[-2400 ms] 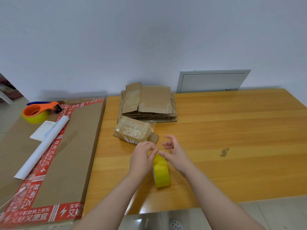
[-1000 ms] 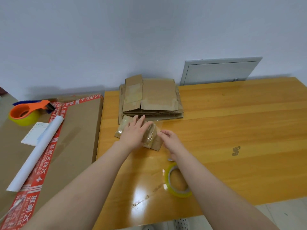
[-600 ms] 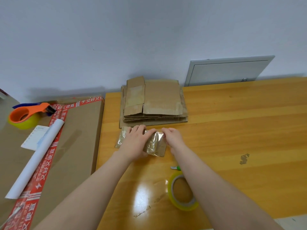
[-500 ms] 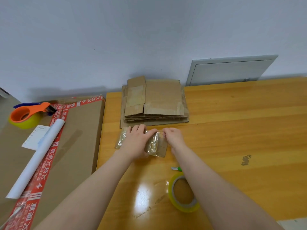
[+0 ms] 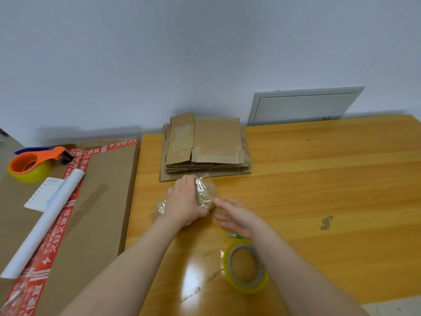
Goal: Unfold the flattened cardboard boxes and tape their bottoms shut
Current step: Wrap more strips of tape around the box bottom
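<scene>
A small tape-covered cardboard box [image 5: 205, 194] lies on the wooden table [image 5: 319, 183] in front of a stack of flattened cardboard boxes [image 5: 206, 145]. My left hand [image 5: 183, 201] lies over the small box, its fingers curled round the box's right end. Just right of the box, my right hand [image 5: 237, 216] hovers with straight, blurred fingers and holds nothing. A yellow tape roll [image 5: 246, 266] lies flat on the table under my right forearm. A small green object [image 5: 234, 235] peeks out beside my right wrist.
A large flat carton with red printed tape [image 5: 95, 201] lies left of the table. On it are an orange tape dispenser [image 5: 32, 164], a white paper roll [image 5: 45, 222] and a small notepad [image 5: 42, 195]. A grey panel [image 5: 303, 104] leans on the wall.
The tape roll was set down flat on the table and both hands went to the small box. My right hand has now come off the box's right end; the left still grips it.
</scene>
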